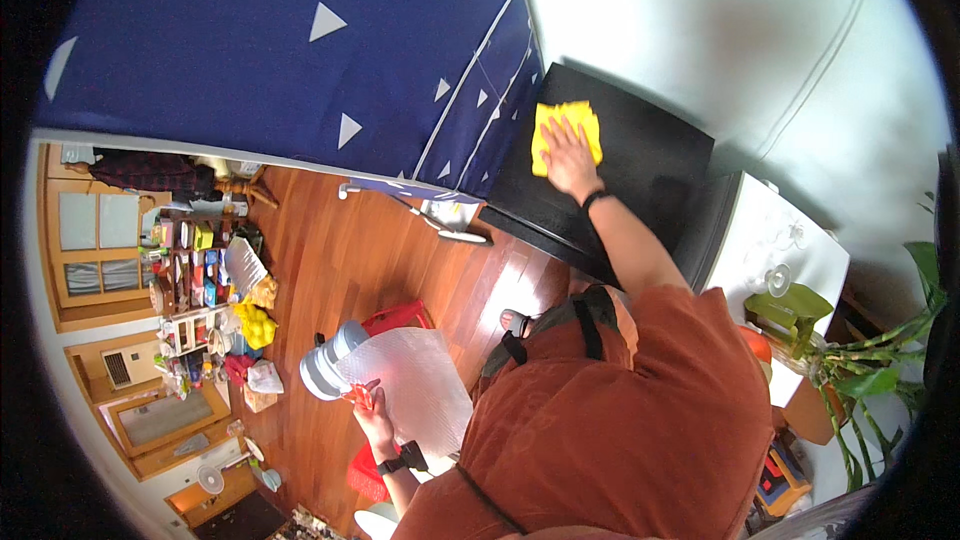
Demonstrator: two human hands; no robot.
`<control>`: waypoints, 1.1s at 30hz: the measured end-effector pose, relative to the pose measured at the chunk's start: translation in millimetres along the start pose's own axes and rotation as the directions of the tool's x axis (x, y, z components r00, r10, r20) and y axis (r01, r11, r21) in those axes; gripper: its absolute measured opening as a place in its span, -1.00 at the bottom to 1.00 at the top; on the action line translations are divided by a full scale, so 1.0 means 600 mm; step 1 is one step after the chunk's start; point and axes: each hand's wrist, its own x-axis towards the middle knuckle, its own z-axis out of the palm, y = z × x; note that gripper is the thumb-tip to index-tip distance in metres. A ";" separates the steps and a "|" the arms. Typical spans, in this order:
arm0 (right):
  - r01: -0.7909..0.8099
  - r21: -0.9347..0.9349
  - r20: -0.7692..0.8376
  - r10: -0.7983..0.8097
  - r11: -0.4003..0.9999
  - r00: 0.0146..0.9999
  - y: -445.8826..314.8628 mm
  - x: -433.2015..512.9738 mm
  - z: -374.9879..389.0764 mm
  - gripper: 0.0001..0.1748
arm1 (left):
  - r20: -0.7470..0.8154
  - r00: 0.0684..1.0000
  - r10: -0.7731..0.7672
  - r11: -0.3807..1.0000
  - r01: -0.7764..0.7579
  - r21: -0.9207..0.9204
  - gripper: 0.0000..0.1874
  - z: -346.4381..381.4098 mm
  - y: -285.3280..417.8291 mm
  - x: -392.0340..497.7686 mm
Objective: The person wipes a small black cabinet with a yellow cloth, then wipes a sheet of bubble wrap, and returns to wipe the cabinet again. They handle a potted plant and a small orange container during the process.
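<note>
My right hand presses flat on a folded yellow cloth, its fingers spread. The cloth lies on the smooth black top of a low piece of furniture, near its left side. My left hand is lowered at my other side, with its fingers closed around a small red object that I cannot make out well. Below that hand is a sheet of clear bubble wrap. A blue plastic water jug lies beside the sheet.
Navy fabric with white triangles hangs beside the black top. A white cabinet carries an olive-green bag and a leafy plant. Red stools stand on the wooden floor; crowded shelves are farther off.
</note>
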 end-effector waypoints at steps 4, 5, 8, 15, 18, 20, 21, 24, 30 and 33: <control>0.033 0.024 0.067 -0.035 0.999 0.997 -0.055 -0.189 -0.039 -0.30 | -0.044 0.998 0.034 0.979 -0.042 -0.199 -0.78 0.030 0.003 0.041; 0.065 0.024 0.019 -0.066 0.998 0.998 -0.054 -0.228 -0.050 -0.29 | 0.020 0.996 -0.089 0.988 0.091 -0.127 -0.79 0.026 0.001 0.051; -0.039 -0.089 0.063 0.045 0.995 0.997 0.019 -0.266 -0.073 -0.23 | 0.065 0.998 -0.019 0.989 0.028 -0.143 -0.79 0.033 -0.011 0.072; -0.655 -0.311 -0.039 0.680 0.688 0.732 0.249 -0.110 -0.104 -0.17 | 0.043 0.999 0.023 0.991 -0.017 -0.130 -0.79 0.000 -0.018 0.067; -0.632 -0.325 -0.005 0.667 0.703 0.745 0.204 -0.051 -0.068 -0.17 | 0.034 0.999 0.004 0.993 0.000 -0.119 -0.79 -0.013 -0.012 0.056; -0.500 -0.320 0.064 0.545 0.804 0.836 0.146 -0.029 -0.041 -0.17 | 0.054 0.998 -0.024 0.990 0.031 -0.135 -0.80 -0.017 -0.010 0.054; -0.416 -0.311 0.110 0.467 0.855 0.878 0.110 -0.024 -0.027 -0.18 | 0.070 0.997 -0.036 0.987 0.047 -0.156 -0.81 -0.018 -0.011 0.056; -0.215 -0.240 0.173 0.260 0.947 0.950 -0.016 -0.042 0.009 -0.19 | 0.080 0.996 0.033 0.993 -0.023 -0.119 -0.81 -0.021 -0.016 0.068; -0.036 -0.081 0.085 0.043 0.996 0.995 -0.169 -0.131 0.039 -0.27 | 0.160 0.987 0.036 0.988 -0.011 -0.153 -0.79 -0.026 -0.026 0.099; -0.027 -0.059 0.123 0.034 0.998 0.992 -0.147 -0.184 0.025 -0.29 | 0.186 0.980 0.068 0.985 -0.036 -0.170 -0.80 -0.035 -0.022 0.107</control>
